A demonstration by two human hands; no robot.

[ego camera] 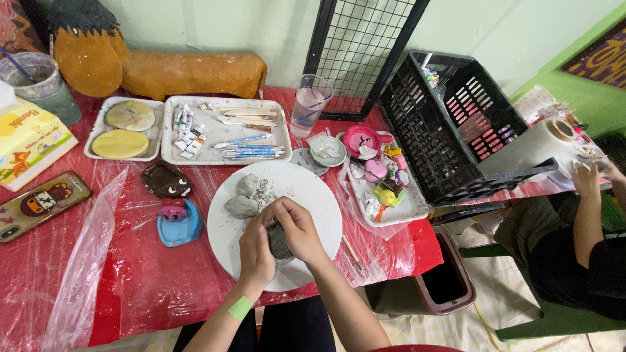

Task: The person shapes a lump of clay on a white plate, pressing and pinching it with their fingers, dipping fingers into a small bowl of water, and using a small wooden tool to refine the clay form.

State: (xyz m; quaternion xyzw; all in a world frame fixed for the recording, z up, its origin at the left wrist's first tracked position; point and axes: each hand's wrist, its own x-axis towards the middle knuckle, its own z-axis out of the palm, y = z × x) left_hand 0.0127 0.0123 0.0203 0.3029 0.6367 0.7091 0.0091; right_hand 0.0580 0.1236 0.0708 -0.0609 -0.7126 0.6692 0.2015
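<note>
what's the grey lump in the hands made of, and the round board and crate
Grey lump: probably soft clay, matte, pressed between left hand and right hand. Round board: white, smooth, perhaps plastic, smeared grey. Crate: black moulded plastic lattice.

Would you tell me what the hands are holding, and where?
Both the left hand and right hand cup a grey clay lump by its sides.

Left hand and right hand cupped together — fingers curled inward, forearms converging
</note>
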